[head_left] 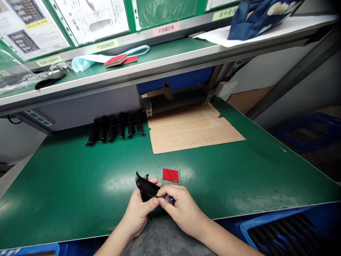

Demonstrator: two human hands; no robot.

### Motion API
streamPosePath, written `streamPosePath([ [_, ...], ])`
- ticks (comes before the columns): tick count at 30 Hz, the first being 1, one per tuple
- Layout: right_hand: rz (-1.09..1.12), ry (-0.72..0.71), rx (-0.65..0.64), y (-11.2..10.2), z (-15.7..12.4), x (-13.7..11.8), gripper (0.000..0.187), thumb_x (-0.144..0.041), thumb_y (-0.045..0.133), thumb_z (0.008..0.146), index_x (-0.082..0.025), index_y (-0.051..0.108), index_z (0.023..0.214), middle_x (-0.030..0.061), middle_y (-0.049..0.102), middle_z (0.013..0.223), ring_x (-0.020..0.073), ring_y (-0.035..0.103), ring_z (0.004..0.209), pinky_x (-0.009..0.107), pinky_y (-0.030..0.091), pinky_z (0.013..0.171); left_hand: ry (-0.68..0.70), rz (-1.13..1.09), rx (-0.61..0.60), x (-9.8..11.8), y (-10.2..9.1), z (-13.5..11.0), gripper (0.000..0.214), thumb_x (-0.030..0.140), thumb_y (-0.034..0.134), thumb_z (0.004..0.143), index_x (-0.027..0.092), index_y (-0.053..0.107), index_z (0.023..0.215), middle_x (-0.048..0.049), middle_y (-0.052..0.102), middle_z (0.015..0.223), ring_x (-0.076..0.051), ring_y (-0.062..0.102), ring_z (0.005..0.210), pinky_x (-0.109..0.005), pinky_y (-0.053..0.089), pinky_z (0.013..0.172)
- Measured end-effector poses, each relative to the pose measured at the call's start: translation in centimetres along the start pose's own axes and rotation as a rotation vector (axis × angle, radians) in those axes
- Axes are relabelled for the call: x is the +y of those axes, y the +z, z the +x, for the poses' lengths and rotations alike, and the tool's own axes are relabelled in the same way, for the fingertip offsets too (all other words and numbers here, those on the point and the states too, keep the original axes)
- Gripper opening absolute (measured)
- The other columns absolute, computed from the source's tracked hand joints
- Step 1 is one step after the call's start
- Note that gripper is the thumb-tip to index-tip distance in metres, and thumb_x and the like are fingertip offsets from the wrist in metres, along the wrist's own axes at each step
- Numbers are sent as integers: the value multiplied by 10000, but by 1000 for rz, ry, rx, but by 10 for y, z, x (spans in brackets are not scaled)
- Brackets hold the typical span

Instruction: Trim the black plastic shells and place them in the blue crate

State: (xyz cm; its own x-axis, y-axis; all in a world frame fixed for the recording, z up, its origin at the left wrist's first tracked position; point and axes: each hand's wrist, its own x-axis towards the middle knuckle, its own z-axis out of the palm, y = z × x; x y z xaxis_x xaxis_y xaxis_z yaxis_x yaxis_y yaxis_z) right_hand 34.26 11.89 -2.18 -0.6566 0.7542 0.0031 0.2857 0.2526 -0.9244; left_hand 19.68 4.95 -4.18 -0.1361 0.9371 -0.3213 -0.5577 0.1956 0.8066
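My left hand (138, 213) is wrapped round a curved black plastic part (145, 185), holding it just above the near edge of the green table (80, 185). My right hand (181, 208) is pinched against the part's right end, with a small bluish item at its fingertips that I cannot make out. A small red square pad (170, 175) lies flat on the table just beyond my hands.
A row of several black comb-like parts (114, 133) lies at the table's back. A flat cardboard sheet (191, 129) sits to their right. The shelf above carries red pads (119, 59), a black part and a blue bag (255, 17). Blue crates (287, 227) stand below right.
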Motion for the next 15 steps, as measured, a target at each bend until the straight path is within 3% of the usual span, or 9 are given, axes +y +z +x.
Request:
streamPosePath([
  [2,-39,-10,21,-3,-1,-3,182,-304,599,863,-197,563,720,-35,570,682,118,500,634,247,359,600,37,-27,10,0,3,-3,431,240,774,699,217,627,1104,-80,647,1137,-238,567,1084,-375,425,968],
  [5,-107,-26,70,-9,-4,-4,288,-475,631,823,-207,530,797,-24,569,747,143,499,696,275,371,655,19,-107,50,5,5,-11,444,264,743,741,238,593,1158,-81,647,1167,-187,606,977,-301,472,869],
  [9,-270,-144,70,-12,-9,-2,506,-680,394,841,-214,540,975,27,563,885,199,476,811,346,354,750,-10,-206,64,14,10,-21,472,254,691,794,286,530,1237,-75,636,1213,-96,592,735,-250,485,746],
  [15,-506,-190,85,-6,-13,2,688,-722,159,842,-193,564,1017,60,525,871,224,421,785,361,300,709,-14,-181,11,14,11,-28,413,272,707,775,225,586,1166,-95,617,1220,-249,579,1101,-375,453,955],
])
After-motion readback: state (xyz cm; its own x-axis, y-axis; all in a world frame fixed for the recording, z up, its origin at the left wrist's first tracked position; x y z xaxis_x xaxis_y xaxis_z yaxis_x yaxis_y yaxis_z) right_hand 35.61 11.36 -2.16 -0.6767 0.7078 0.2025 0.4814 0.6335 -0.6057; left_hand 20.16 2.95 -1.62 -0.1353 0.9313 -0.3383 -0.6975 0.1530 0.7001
